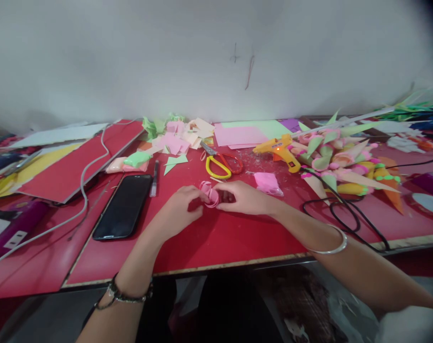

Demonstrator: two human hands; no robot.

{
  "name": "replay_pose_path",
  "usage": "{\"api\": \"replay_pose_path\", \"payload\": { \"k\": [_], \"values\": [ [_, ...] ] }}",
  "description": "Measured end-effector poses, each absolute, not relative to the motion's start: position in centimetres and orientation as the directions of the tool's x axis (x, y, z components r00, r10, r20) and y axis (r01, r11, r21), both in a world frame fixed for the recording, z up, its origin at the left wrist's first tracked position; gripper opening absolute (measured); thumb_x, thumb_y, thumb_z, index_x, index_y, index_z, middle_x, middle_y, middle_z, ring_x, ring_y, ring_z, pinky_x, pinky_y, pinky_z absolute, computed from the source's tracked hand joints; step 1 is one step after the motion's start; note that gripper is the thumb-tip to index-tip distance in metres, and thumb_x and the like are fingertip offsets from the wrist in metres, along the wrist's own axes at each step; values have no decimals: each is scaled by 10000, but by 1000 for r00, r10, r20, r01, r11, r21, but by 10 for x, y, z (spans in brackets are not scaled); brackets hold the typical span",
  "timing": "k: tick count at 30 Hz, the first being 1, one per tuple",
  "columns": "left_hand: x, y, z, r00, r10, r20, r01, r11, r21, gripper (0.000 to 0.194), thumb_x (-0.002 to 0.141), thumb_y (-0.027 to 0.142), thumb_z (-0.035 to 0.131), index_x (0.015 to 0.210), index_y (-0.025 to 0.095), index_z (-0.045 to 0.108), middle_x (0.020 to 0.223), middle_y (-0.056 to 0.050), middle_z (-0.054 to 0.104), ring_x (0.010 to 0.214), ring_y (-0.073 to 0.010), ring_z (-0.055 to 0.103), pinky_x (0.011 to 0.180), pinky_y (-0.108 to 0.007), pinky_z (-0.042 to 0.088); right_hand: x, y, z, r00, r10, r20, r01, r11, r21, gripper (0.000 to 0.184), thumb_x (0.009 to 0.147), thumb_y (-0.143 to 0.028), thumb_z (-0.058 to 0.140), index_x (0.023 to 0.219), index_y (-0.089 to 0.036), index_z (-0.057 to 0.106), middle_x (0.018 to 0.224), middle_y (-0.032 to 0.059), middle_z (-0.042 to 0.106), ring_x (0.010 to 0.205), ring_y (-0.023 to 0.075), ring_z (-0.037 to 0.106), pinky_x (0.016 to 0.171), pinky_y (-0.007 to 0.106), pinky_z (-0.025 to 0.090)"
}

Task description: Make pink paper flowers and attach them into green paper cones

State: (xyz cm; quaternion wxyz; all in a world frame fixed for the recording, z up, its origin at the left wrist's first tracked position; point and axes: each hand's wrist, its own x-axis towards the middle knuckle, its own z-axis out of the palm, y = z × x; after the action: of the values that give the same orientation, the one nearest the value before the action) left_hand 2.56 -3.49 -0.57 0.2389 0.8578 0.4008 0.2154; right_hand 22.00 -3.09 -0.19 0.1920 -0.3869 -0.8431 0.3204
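Between my two hands, just above the red tabletop (216,243), is a curled pink paper flower (211,194). My left hand (182,207) pinches its left side with bent fingers. My right hand (243,197) curves round the right side, thumb below and fingers partly hidden behind the paper. Scissors (221,164) with one yellow and one red handle loop lie just beyond the flower. A small clear packet (268,183) with something bright pink inside rests past my right hand. Beyond my left hand lie a pen-like cutter (154,180) and a black phone (123,207).
A yellow glue gun (278,151) with a lit orange light stands right of the scissors, its black cord (359,221) looping on the table. Paper cones (330,162) are heaped at right. Paper scraps (176,136) lie along the wall. A white cable (85,176) crosses the left side.
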Motion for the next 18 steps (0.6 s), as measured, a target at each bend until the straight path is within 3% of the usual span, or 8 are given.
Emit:
{"api": "replay_pose_path", "payload": {
  "k": [6,12,18],
  "values": [
    [28,-37,-6,592,786,178,588,-572,571,149,784,287,500,812,180,600,859,-31,595,806,-152,551,747,-263,413,220,-31,-2,-635,767,90,525,514,-678,116,751,-230,534,834,-149,530,723,2,541,607,99,452,556,218,348],
    [25,-34,-6,581,791,193,588,-572,573,167,804,264,479,800,194,631,845,-22,599,781,-134,560,717,-228,411,222,-30,-5,-640,762,96,522,523,-674,133,739,-193,522,865,-151,534,697,-3,524,594,98,445,546,218,349],
    [18,-29,-9,594,787,167,642,-588,492,162,795,212,474,837,200,630,861,-25,624,795,-145,567,725,-234,406,226,-25,-10,-646,756,107,509,531,-678,295,724,-110,464,1011,-133,526,698,0,522,599,94,465,548,208,375]
  ]
}}
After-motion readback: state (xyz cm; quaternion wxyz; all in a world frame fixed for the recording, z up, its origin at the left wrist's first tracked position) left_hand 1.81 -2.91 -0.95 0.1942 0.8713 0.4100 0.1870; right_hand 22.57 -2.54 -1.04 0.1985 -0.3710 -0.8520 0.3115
